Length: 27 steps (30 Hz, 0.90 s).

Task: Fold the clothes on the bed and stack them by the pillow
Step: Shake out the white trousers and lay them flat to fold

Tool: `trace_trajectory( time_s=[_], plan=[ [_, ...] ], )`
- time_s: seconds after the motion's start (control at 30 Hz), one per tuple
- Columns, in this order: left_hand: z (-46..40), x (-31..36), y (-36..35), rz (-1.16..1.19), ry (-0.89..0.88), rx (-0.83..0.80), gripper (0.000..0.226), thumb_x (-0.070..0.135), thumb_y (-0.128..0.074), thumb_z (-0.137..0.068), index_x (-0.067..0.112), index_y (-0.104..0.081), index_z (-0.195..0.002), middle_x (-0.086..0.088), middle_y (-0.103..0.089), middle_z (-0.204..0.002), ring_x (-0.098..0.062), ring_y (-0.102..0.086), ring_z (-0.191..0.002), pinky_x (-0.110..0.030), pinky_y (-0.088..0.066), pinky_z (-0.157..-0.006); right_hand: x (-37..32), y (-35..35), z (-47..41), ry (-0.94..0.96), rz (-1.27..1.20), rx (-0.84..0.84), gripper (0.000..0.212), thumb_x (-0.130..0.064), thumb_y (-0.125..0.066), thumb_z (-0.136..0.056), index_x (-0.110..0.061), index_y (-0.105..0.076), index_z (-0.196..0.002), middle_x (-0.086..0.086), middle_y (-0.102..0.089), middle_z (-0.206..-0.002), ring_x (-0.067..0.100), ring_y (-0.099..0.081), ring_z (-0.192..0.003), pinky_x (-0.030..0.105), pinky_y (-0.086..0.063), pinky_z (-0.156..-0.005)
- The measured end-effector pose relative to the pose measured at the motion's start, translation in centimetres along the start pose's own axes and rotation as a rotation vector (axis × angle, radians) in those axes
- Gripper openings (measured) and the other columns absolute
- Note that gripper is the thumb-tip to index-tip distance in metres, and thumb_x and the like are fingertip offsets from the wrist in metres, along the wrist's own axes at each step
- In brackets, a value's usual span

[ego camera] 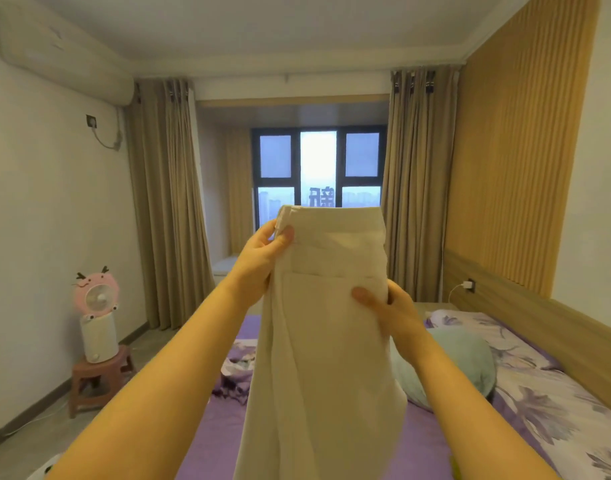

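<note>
Cream trousers [332, 341] held up above the purple bed [432, 441], hanging full length. Left hand [262, 252] pinching the waistband's left corner; right hand [390, 313] gripping the right edge lower down. Floral pillow [526, 355] along the bed's right edge.

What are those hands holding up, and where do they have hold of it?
Cream trousers: left hand pinches the waistband corner, right hand grips the side edge lower down.
</note>
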<state>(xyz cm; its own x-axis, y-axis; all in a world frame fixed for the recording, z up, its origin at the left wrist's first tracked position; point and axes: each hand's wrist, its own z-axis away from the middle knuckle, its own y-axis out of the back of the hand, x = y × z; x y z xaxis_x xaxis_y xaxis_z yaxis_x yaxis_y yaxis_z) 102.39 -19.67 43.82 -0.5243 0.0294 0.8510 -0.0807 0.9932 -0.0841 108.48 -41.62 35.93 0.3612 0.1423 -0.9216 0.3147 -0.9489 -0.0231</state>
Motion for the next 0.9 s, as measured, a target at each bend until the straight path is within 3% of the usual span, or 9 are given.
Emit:
trace_trajectory(
  time_s=[0.13,0.27,0.37,0.5,0.6,0.7,0.77,0.9],
  plan=[
    [-3.4,6.2,0.1,-0.126,-0.093,0.006,0.041,0.036,-0.052,-0.096,0.019,-0.049,-0.133,-0.011,-0.062,-0.123,-0.03,-0.063,-0.109,-0.049,-0.055,-0.087,-6.5,-0.8,-3.4,0.165,0.1,0.07,0.045,-0.047,-0.079,-0.068,-0.023,-0.062,-0.103,0.0,-0.07,-0.1,0.019,-0.069,-0.088,0.04,-0.058,-0.076],
    [-5.3,9.6,-0.2,-0.233,-0.164,0.149,0.033,0.036,-0.046,-0.1,0.019,-0.048,-0.128,-0.008,-0.058,-0.125,-0.026,-0.057,-0.116,-0.047,-0.049,-0.098,-11.2,-1.7,-4.9,0.273,0.207,0.106,0.045,-0.053,-0.077,-0.069,-0.024,-0.059,-0.098,-0.002,-0.067,-0.097,0.016,-0.066,-0.086,0.034,-0.057,-0.073],
    [-4.9,9.2,-0.7,-0.299,-0.226,0.266,0.03,0.036,-0.042,-0.101,0.017,-0.049,-0.123,-0.004,-0.059,-0.115,-0.022,-0.058,-0.106,-0.039,-0.051,-0.093,-11.8,-2.7,-4.8,0.284,0.243,0.183,0.045,-0.05,-0.076,-0.072,-0.015,-0.06,-0.094,0.001,-0.065,-0.09,0.014,-0.062,-0.078,0.026,-0.05,-0.061],
    [-3.2,6.6,-0.8,-0.413,-0.282,0.371,0.034,0.044,-0.037,-0.101,0.017,-0.051,-0.118,0.005,-0.06,-0.101,-0.014,-0.059,-0.092,-0.028,-0.052,-0.079,-10.0,-2.9,-3.4,0.255,0.205,0.175,0.04,-0.051,-0.079,-0.069,-0.021,-0.062,-0.09,-0.008,-0.068,-0.083,0.007,-0.064,-0.07,0.02,-0.047,-0.054],
    [-2.1,4.3,-0.9,-0.461,-0.241,0.452,0.036,0.048,-0.033,-0.101,0.019,-0.053,-0.108,0.004,-0.061,-0.095,-0.012,-0.059,-0.085,-0.028,-0.051,-0.074,-8.5,-2.5,-2.2,0.205,0.157,0.111,0.046,-0.059,-0.075,-0.066,-0.019,-0.062,-0.085,-0.013,-0.068,-0.073,0.001,-0.063,-0.061,0.018,-0.047,-0.052],
    [-1.2,1.8,-0.6,-0.478,-0.118,0.483,0.03,0.04,-0.037,-0.102,0.017,-0.052,-0.088,0.003,-0.055,-0.08,-0.016,-0.051,-0.074,-0.031,-0.044,-0.067,-6.0,-2.0,-1.2,0.143,0.135,0.07,0.047,-0.057,-0.075,-0.067,-0.017,-0.064,-0.088,-0.005,-0.071,-0.081,0.012,-0.067,-0.072,0.031,-0.053,-0.062],
    [-0.4,0.1,-0.2,-0.461,-0.007,0.461,0.029,0.037,-0.04,-0.101,0.016,-0.047,-0.081,0.004,-0.048,-0.075,-0.016,-0.045,-0.071,-0.03,-0.037,-0.063,-4.1,-1.8,-0.2,0.097,0.08,0.033,0.044,-0.051,-0.077,-0.067,-0.015,-0.065,-0.091,0.0,-0.073,-0.084,0.014,-0.069,-0.073,0.029,-0.053,-0.061],
    [2.3,-2.6,0.1,-0.423,0.153,0.421,0.028,0.04,-0.044,-0.099,0.015,-0.048,-0.111,0.004,-0.054,-0.1,-0.015,-0.05,-0.091,-0.024,-0.04,-0.069,-0.2,-1.8,1.8,0.022,-0.024,-0.028,0.036,-0.037,-0.078,-0.072,-0.016,-0.067,-0.098,-0.001,-0.074,-0.084,0.012,-0.07,-0.072,0.019,-0.052,-0.057]
  ],
)
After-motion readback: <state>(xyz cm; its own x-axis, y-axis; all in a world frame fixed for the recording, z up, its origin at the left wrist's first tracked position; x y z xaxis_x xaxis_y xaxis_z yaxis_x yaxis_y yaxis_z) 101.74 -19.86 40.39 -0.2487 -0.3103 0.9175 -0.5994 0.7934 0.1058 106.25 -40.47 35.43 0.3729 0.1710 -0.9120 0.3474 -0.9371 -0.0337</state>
